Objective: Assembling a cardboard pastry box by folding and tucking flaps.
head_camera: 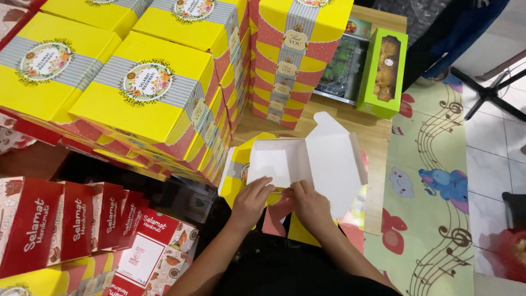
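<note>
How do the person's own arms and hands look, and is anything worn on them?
Both forearms are bare, with no sleeve reaching them. The left hand and right hand wear no gloves. No ring, watch or bracelet shows on the fingers or wrists. Dark clothing lies below the arms.

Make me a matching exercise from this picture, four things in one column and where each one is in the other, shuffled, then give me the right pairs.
Things:
1. unfolded box
2. green window box
3. red boxes
4. yellow box stacks

Places:
A. lower left, standing in a row
B. under both hands, white inside facing up
C. upper left, piled high
D. upper right, on the wooden table

Pairs: 1-B, 2-D, 3-A, 4-C. The left hand and right hand both press on the unfolded box.
</note>
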